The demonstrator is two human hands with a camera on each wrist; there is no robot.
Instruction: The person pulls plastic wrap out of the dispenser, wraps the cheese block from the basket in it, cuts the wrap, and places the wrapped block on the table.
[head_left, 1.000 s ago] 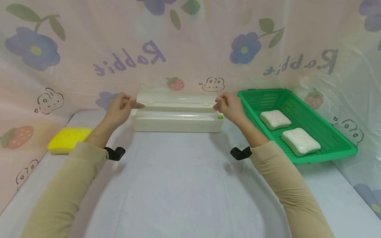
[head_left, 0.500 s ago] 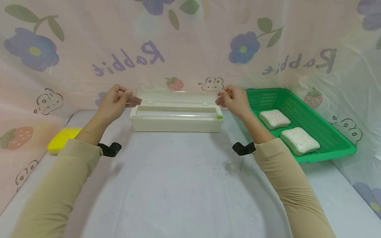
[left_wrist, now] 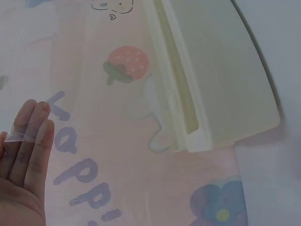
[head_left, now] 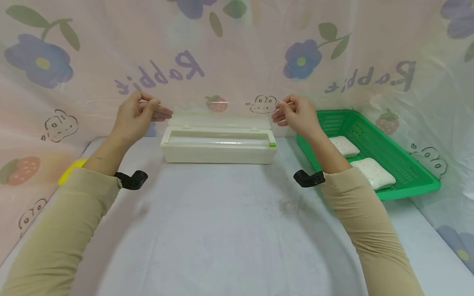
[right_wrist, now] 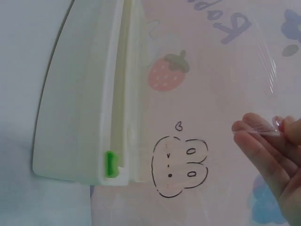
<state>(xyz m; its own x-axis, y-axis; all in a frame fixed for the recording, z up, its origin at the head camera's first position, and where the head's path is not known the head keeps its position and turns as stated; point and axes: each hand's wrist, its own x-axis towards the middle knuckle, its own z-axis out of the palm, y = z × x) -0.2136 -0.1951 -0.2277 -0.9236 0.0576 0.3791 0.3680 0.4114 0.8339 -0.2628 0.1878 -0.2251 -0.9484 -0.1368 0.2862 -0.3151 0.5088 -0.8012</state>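
Observation:
A white cling film dispenser (head_left: 218, 155) stands on the table against the back sheet, its clear lid (head_left: 218, 121) raised. Through its slot a pale film roll (head_left: 218, 141) shows. Clear cling film (left_wrist: 28, 135) stretches between the two hands above the dispenser; only its glints and edges are visible. The left hand (head_left: 134, 117) pinches one corner of it by thumb and finger, up and left of the dispenser, with the other fingers extended. On the opposite side, the right hand (head_left: 299, 117) pinches the other corner. A green cutter slider (right_wrist: 111, 165) sits at the dispenser's right end.
A green plastic basket (head_left: 418, 183) at the right holds two white speckled blocks (head_left: 375, 172), partly behind the right forearm. At the far left, a yellow block (head_left: 72, 169) is mostly hidden by the left sleeve. Printed plastic sheeting rises behind the table.
Both hands have risen and moved slightly apart, drawing the cling film up and away from the dispenser. The left arm now covers more of the yellow block.

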